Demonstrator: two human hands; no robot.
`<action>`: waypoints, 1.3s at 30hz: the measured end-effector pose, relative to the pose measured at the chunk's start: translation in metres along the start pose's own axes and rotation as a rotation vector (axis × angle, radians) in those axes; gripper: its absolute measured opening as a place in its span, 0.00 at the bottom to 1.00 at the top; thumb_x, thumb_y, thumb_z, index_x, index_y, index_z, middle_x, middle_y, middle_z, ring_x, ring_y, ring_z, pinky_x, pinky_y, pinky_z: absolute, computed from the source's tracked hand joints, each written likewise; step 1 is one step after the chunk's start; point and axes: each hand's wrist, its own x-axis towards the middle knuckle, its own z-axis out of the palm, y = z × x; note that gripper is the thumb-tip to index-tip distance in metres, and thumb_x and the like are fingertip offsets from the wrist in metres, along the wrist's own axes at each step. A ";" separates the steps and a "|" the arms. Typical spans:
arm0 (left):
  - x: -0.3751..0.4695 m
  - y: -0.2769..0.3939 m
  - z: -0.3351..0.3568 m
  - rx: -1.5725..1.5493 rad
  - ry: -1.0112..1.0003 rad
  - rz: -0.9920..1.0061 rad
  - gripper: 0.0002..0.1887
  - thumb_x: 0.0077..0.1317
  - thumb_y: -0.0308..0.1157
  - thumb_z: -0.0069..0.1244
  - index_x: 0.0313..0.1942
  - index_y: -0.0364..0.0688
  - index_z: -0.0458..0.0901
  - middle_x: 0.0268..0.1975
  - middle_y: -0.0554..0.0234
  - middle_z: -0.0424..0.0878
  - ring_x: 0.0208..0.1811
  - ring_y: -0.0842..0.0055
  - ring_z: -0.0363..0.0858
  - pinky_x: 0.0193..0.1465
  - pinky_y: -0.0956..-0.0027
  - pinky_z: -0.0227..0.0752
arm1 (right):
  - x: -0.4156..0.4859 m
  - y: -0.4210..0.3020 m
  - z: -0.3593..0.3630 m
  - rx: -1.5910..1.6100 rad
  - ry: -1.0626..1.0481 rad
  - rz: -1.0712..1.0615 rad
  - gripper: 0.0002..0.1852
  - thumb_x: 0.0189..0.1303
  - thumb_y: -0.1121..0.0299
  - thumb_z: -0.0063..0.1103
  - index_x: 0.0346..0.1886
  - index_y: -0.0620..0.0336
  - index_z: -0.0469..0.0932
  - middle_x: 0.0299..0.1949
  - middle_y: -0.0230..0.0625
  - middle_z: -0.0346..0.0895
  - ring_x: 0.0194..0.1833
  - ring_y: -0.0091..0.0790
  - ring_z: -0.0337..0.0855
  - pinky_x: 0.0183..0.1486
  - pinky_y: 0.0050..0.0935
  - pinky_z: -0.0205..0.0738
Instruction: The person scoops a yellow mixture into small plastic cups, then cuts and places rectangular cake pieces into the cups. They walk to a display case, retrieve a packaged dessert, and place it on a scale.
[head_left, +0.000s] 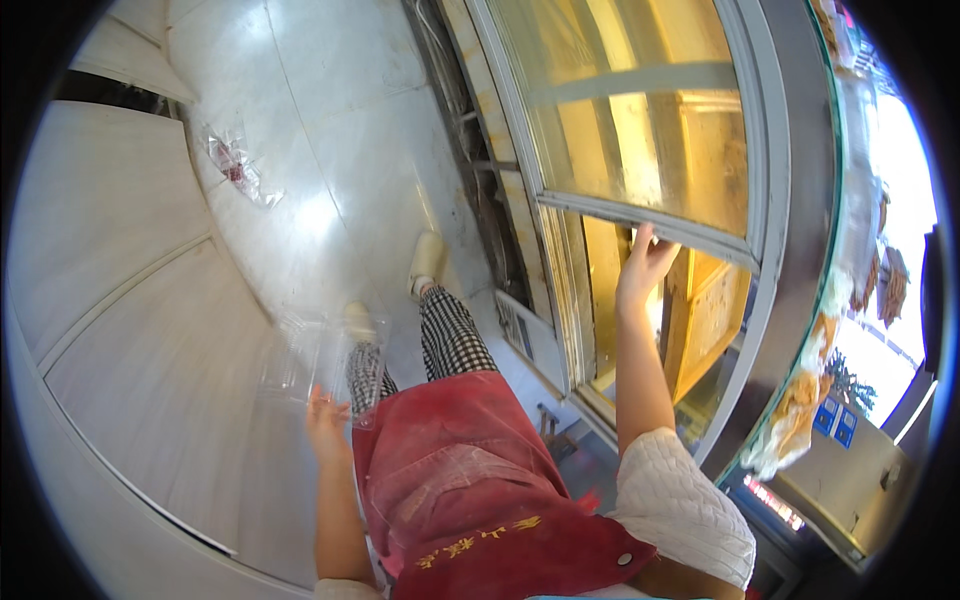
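My left hand (328, 426) holds a clear plastic clamshell container (294, 358) by its near edge, low on the left side of my body. The container is see-through, with the floor and one of my shoes showing behind it; I see no food in it. On the other side, my right arm reaches out to a display cabinet. There my right hand (642, 271) grips the lower metal frame edge of a sliding glass door (630, 142). Beside that hand, the gap at the door's edge shows a yellow-lit wooden box (705, 319) inside the cabinet.
White cupboard fronts (150, 360) line the left. Crumpled clear plastic packaging (236, 169) lies on the pale tiled floor (337, 112). A glass-edged counter (806, 225) curves along the right, with bagged food (802, 382) on it. My red apron (457, 450) hangs in front.
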 end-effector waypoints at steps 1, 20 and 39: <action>0.008 -0.005 0.016 -0.039 0.014 0.007 0.24 0.66 0.30 0.47 0.62 0.38 0.65 0.50 0.61 0.71 0.37 0.76 0.77 0.40 0.74 0.70 | -0.003 0.018 0.003 0.038 -0.041 -0.082 0.23 0.66 0.65 0.55 0.59 0.67 0.65 0.52 0.42 0.71 0.51 0.32 0.71 0.57 0.30 0.63; 0.311 -0.029 0.173 -0.085 -0.122 0.494 0.22 0.68 0.32 0.39 0.61 0.36 0.65 0.48 0.61 0.74 0.36 0.78 0.75 0.39 0.74 0.67 | 0.219 0.158 0.277 -0.416 -0.328 -0.497 0.14 0.59 0.68 0.58 0.47 0.62 0.77 0.47 0.39 0.76 0.51 0.38 0.74 0.52 0.36 0.69; 0.372 -0.017 0.213 -0.125 -0.243 0.742 0.24 0.62 0.28 0.40 0.59 0.34 0.68 0.49 0.60 0.73 0.34 0.78 0.74 0.41 0.74 0.66 | 0.203 0.205 0.264 -0.509 -0.377 -0.583 0.14 0.52 0.73 0.55 0.44 0.59 0.78 0.40 0.46 0.79 0.43 0.49 0.77 0.45 0.41 0.71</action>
